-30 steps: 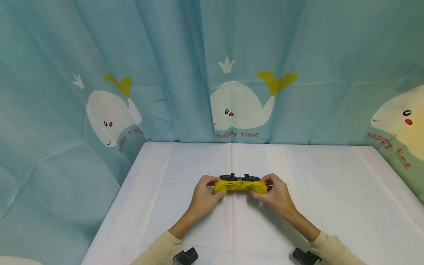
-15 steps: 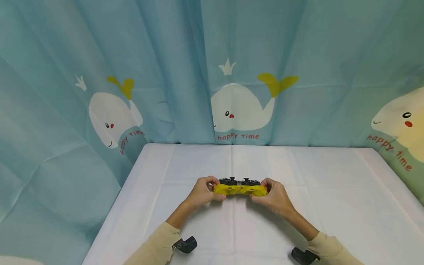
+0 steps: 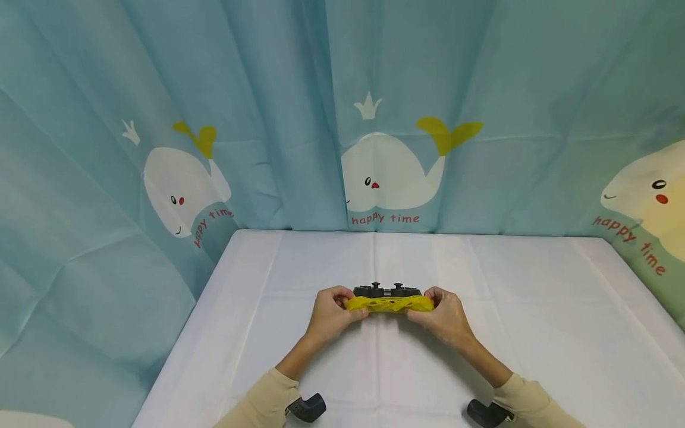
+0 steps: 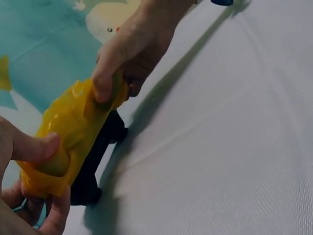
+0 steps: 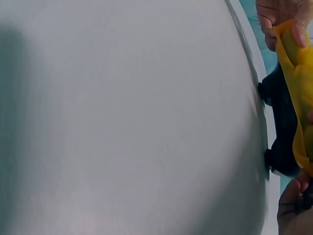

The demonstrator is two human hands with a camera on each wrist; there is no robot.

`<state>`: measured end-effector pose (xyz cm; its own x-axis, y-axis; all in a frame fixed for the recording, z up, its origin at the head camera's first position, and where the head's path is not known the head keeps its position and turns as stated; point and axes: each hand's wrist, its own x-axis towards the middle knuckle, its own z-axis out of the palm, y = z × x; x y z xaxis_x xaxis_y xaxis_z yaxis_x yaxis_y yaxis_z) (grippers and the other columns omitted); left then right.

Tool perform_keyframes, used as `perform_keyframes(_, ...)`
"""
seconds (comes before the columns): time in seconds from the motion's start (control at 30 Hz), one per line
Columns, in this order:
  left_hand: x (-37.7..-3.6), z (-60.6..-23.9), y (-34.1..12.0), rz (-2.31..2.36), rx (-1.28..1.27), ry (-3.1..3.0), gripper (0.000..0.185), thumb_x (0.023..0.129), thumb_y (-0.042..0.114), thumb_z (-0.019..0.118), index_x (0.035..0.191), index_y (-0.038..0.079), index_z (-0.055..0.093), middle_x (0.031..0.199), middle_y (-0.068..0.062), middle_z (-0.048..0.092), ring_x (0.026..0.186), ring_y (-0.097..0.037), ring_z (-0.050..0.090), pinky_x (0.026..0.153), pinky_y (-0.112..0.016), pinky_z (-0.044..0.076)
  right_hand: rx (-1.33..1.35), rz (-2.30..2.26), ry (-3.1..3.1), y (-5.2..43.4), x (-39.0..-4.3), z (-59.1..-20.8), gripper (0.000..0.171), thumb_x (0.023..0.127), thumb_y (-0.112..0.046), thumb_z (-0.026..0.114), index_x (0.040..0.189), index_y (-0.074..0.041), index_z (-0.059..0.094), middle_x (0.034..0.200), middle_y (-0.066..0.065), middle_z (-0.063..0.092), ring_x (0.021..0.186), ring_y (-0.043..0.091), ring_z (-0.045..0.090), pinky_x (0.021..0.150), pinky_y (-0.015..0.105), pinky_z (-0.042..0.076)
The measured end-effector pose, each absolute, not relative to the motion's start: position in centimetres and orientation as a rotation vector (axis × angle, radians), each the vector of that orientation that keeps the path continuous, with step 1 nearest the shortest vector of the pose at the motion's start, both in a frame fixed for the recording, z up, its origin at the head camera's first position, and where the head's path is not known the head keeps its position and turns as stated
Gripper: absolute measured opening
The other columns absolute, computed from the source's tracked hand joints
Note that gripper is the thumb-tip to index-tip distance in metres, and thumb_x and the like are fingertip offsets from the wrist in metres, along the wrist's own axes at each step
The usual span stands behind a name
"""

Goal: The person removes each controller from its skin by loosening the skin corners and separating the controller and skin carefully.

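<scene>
A black game controller [image 3: 387, 292] with two thumbsticks is held over the white table, its near side in a soft yellow cover [image 3: 389, 305]. My left hand [image 3: 327, 314] pinches the left end, thumb on the near face and fingers behind. At the other end my right hand [image 3: 447, 315] grips the cover the same way. In the left wrist view the cover [image 4: 73, 129] looks wrinkled and stretched over the grips, while the thumbstick side of the controller [image 4: 98, 156] is bare. The right wrist view shows the controller [image 5: 283, 120] only partly, cut off by the frame edge.
The white-clothed table [image 3: 535, 309] stretches out on both sides of the hands. Behind it hangs a blue curtain [image 3: 289, 119] with whale prints. A black device sits at the left wrist [image 3: 308, 408], and another black device at the right [image 3: 488, 412].
Both hands keep their hold on the controller and cover. The controller has tilted slightly, so less of the cover's near face shows. The left forearm has shifted a little.
</scene>
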<state>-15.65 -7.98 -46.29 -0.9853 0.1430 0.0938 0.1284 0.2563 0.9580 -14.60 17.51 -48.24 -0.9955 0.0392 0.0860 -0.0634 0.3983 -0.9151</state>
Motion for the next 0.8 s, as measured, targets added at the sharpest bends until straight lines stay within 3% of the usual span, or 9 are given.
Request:
perform_keyframes(0.17,-15.2,-46.5,-7.2,1.968,0.161,2.547,0.026,0.068,-0.005,0.088,0.080,-0.001,0.065,0.067,0.000,0.050,0.061,-0.013,0.043,0.059,-0.024,0.039,-0.046,1.606,-2.540,16.8,-14.4,-48.3,0.038,0.067,-0.007,0.089,0.079,-0.005,0.052,0.066,0.001,0.051,0.058,0.014,0.046,0.052,0.024,0.039)
perform_keyframes(0.3,-14.7,-46.8,-5.8,1.942,0.185,2.581,0.022,0.073,-0.002,0.085,0.082,0.001,0.065,0.066,0.004,0.046,0.060,-0.009,0.042,0.058,-0.022,0.037,-0.003,1.600,-2.504,15.9,-14.8,-48.3,0.043,0.067,-0.009,0.091,0.076,-0.006,0.049,0.065,-0.001,0.047,0.060,0.013,0.045,0.053,0.023,0.039)
perform_keyframes(0.47,-13.5,-45.9,-5.4,1.612,0.384,2.722,0.036,0.079,0.025,0.087,0.100,0.008,0.063,0.074,0.003,0.051,0.064,-0.006,0.043,0.058,-0.023,0.037,0.116,1.617,-2.501,16.2,-15.2,-48.2,0.046,0.069,-0.007,0.092,0.078,-0.007,0.047,0.070,0.001,0.048,0.063,0.013,0.048,0.056,0.022,0.042)
perform_keyframes(0.6,-13.3,-44.6,-6.7,1.350,0.577,2.957,0.043,0.081,0.045,0.085,0.100,0.014,0.063,0.078,-0.003,0.053,0.065,-0.009,0.042,0.058,-0.026,0.036,0.267,1.546,-2.550,17.1,-14.8,-48.6,0.052,0.066,-0.006,0.095,0.083,-0.007,0.046,0.077,0.003,0.045,0.067,0.013,0.047,0.058,0.022,0.042)
perform_keyframes(0.7,-14.7,-44.0,-7.3,1.283,0.713,3.053,0.028,0.091,0.037,0.078,0.099,0.013,0.067,0.088,-0.003,0.058,0.077,-0.015,0.051,0.068,-0.032,0.043,0.363,1.534,-2.512,17.4,-14.8,-49.0,0.053,0.067,-0.006,0.096,0.087,-0.006,0.047,0.085,0.004,0.045,0.075,0.015,0.049,0.062,0.022,0.046)
perform_keyframes(0.8,-16.9,-44.3,-7.4,1.126,0.833,3.000,0.030,0.097,0.032,0.070,0.119,0.011,0.068,0.116,-0.003,0.061,0.110,-0.022,0.055,0.091,-0.044,0.045,0.406,1.547,-2.484,17.6,-14.9,-49.3,0.053,0.065,-0.004,0.096,0.090,-0.006,0.050,0.088,0.004,0.049,0.078,0.016,0.052,0.065,0.022,0.048)
